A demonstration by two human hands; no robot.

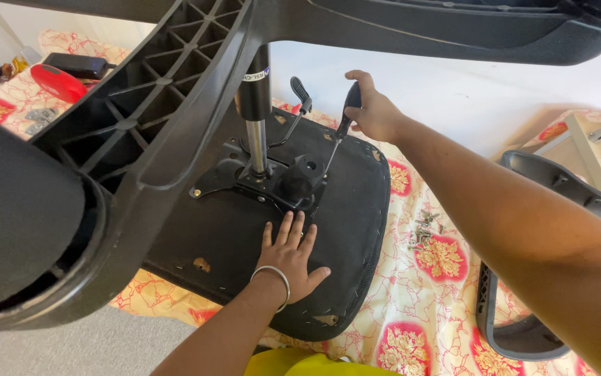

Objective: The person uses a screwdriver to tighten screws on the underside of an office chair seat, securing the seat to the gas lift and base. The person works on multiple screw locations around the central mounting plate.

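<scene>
My left hand (288,255) lies flat, palm down, fingers spread and pointing forward, a bangle at the wrist. My right arm reaches far ahead; my right hand (372,111) looks curled closed, thumb hidden.

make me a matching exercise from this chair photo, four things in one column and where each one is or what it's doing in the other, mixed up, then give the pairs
Things:
1. left hand
2. right hand
3. loose screws
4. red object

Places or states:
A. scattered on the floral cloth right of the seat
B. gripping the black screwdriver handle
C. pressed flat on the black seat underside
D. lying at the far left, behind the chair base

Pairs: 1-C, 2-B, 3-A, 4-D
</scene>
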